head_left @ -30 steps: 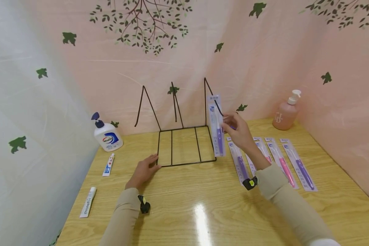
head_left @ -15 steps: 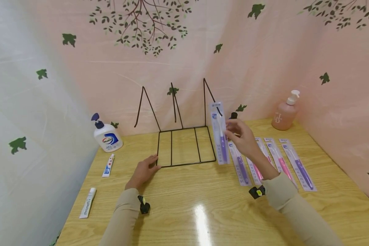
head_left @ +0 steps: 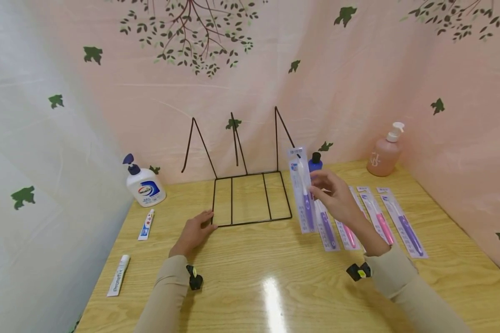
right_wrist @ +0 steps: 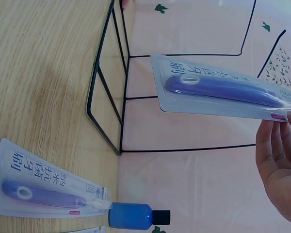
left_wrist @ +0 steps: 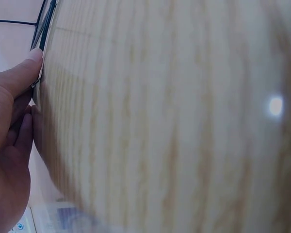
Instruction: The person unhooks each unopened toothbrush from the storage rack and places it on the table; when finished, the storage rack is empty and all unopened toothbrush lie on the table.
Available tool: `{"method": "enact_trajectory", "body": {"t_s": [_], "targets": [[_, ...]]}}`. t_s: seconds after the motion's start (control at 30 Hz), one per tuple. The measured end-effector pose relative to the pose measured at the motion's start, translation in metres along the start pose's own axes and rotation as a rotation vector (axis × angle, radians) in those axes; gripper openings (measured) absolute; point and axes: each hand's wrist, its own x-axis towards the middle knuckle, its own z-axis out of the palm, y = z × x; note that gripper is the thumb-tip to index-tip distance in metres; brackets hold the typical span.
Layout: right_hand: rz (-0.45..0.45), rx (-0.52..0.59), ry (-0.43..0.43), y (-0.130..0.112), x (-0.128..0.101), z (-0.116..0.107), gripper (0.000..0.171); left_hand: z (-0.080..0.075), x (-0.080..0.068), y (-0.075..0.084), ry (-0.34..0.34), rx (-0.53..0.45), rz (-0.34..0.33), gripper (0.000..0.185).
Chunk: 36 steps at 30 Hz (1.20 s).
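My right hand pinches a packaged purple toothbrush by its edge and holds it upright just right of the black wire rack. In the right wrist view the pack hangs above the table beside the rack's wires, with my fingers at its lower end. My left hand rests on the table at the rack's front left corner. Its thumb touches the wire.
Several more toothbrush packs lie flat to the right, one of them by a small blue bottle. A pink pump bottle stands back right, a white pump bottle back left. Two toothpaste tubes lie on the left.
My right hand has carried the toothbrush pack down and to the right, away from the rack's right upright. The blue bottle behind it has come into view. My left hand has stayed put.
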Motion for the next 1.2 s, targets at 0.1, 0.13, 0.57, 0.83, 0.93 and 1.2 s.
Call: {"method": "enact_trajectory", "body": {"t_s": [0.1,0.13,0.57,0.83,0.93,1.2], "targets": [[-0.009,0.002,0.001,0.000,-0.003,-0.001,0.031,0.000,0.000,0.001,0.004,0.000,0.002,0.055],[-0.007,0.000,0.001,-0.001,-0.004,-0.002,0.030,0.000,0.000,0.001,0.005,0.001,0.003,0.055],[-0.009,-0.003,0.023,0.000,-0.018,-0.008,0.031,0.003,0.000,-0.002,0.019,0.008,0.013,0.055],[-0.011,-0.019,0.075,0.008,-0.029,-0.026,0.033,0.002,0.001,-0.002,0.014,0.005,0.011,0.056],[-0.008,-0.048,0.099,0.014,-0.033,-0.037,0.034,0.002,0.000,-0.001,0.005,-0.001,0.005,0.056],[0.016,-0.104,0.170,0.032,-0.043,-0.074,0.034,0.001,0.000,0.000,0.004,-0.011,-0.009,0.055]]}}
